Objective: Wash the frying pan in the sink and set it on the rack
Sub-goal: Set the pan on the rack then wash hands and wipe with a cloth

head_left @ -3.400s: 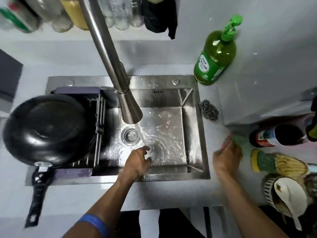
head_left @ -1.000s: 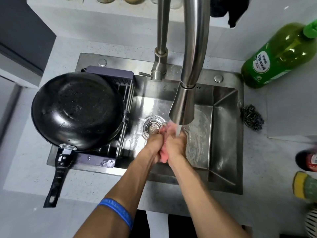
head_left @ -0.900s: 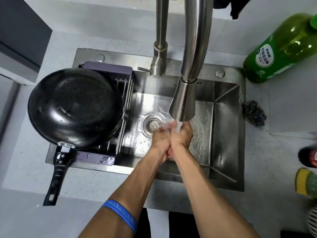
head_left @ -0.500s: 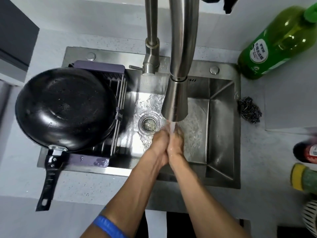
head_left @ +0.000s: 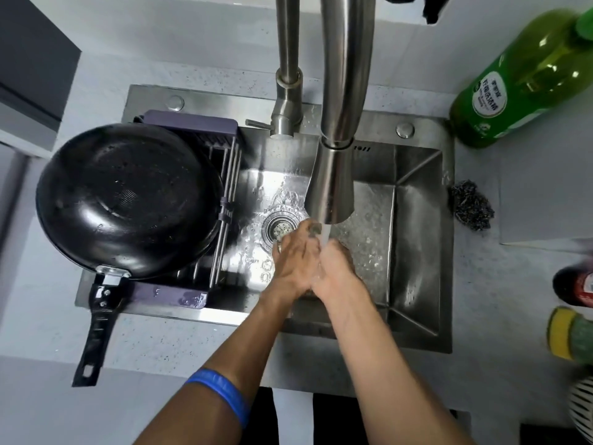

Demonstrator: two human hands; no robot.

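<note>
Now the sink [head_left: 420,252] is filling the middle of the view, its basin wet and the drain [head_left: 279,227] lying just left of the stream. Upside down, the pan [head_left: 128,200] is resting on the rack [head_left: 192,220] across the sink's left side, its handle [head_left: 96,329] sticking out over the front rim onto the counter [head_left: 500,316]. Overhead, the tap [head_left: 337,130] is pouring water onto both hands. The left hand [head_left: 296,252] and right hand [head_left: 337,268] are pressing together under the stream, gripping nothing, fingers lying fairly straight against each other. A blue band [head_left: 221,390] is circling the left forearm. At the right, a green bottle [head_left: 526,78] is standing by the sink's far corner, and a scourer [head_left: 471,205] is lying just beside the sink's right rim.
</note>
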